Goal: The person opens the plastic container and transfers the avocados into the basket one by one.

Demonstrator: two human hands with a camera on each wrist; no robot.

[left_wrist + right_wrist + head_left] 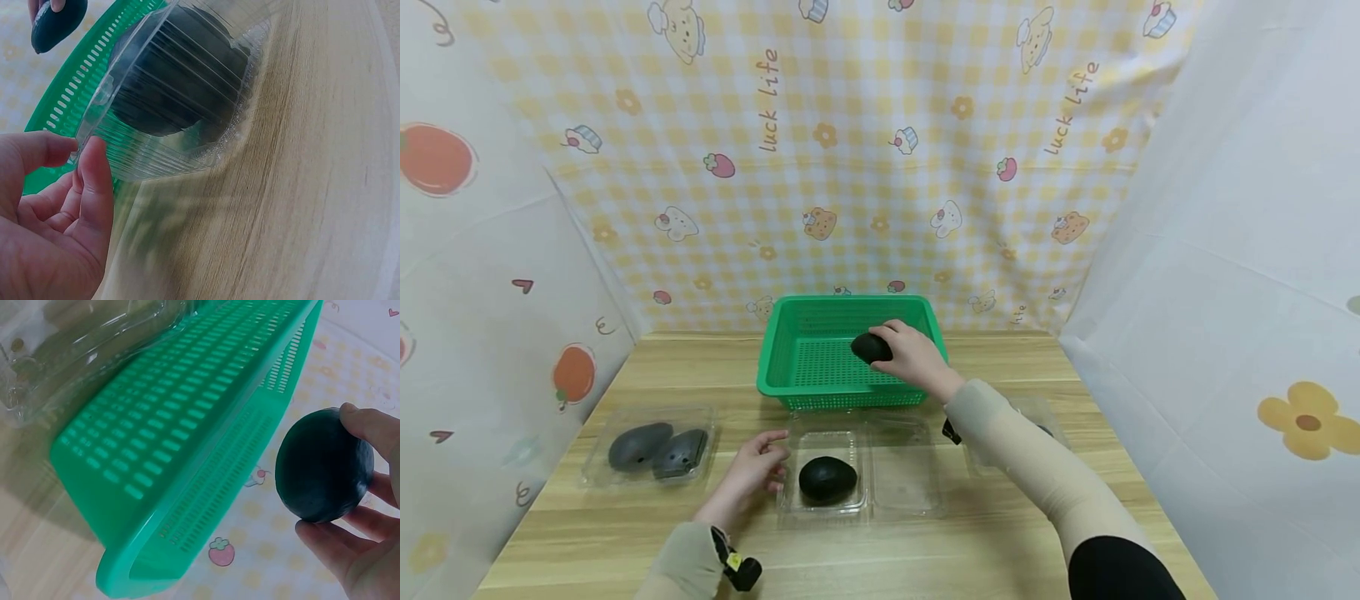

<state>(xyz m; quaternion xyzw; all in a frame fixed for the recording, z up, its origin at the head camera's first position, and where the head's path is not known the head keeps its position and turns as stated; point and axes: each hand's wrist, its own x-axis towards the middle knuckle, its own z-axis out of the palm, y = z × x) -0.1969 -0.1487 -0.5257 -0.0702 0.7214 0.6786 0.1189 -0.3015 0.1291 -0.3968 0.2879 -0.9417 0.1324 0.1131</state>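
Observation:
My right hand [913,354] grips a dark, oval avocado [871,348] above the green plastic basket [850,394]. In the right wrist view, thumb and fingers curl round that avocado [322,465], apart from the basket wall [156,437]. My left hand [757,467] pinches the left rim of a clear plastic clamshell box [880,467] between thumb and fingertip, as the left wrist view shows at the box edge [94,125]. The box lies unfolded, its lid half at the right. A second dark avocado [827,480] lies in its left half.
A closed clear box [707,417] with two dark grey, rounded things stands at the left. Another clear box [1033,408] lies at the right, partly hidden behind my right sleeve [1030,458]. A checked cloth [865,183] hangs behind the wooden table [1000,542].

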